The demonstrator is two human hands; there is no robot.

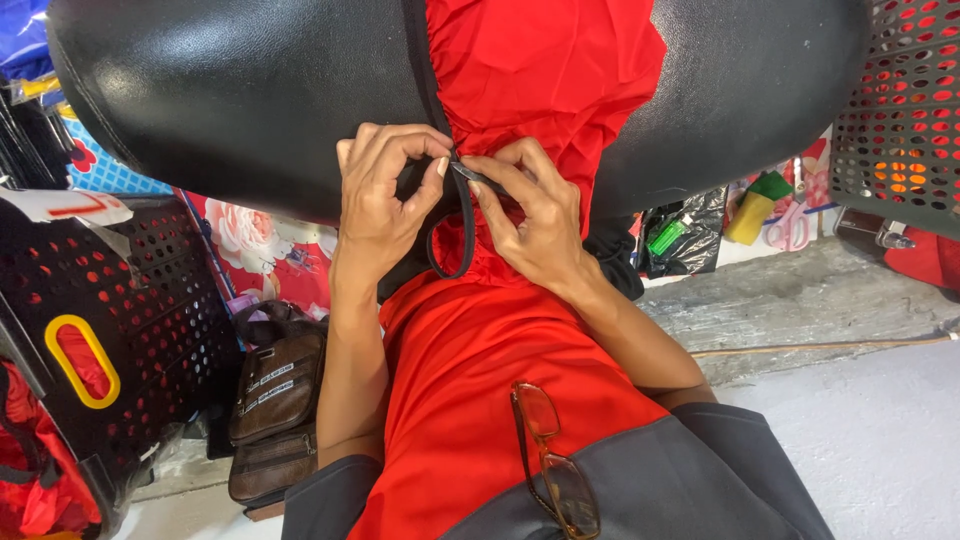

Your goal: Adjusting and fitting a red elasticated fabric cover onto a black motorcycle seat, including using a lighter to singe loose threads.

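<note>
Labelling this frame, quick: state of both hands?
Left hand: pinched shut on the black strap.
Right hand: pinched shut on the strap's end, over the red fabric.

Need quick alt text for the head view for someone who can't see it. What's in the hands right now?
Both hands pinch a black strap against red fabric draped over a black padded cushion: the left hand holds the strap's loop, and the right hand presses a small dark tool to it. Eyeglasses hang below, a brown bag at left.
</note>
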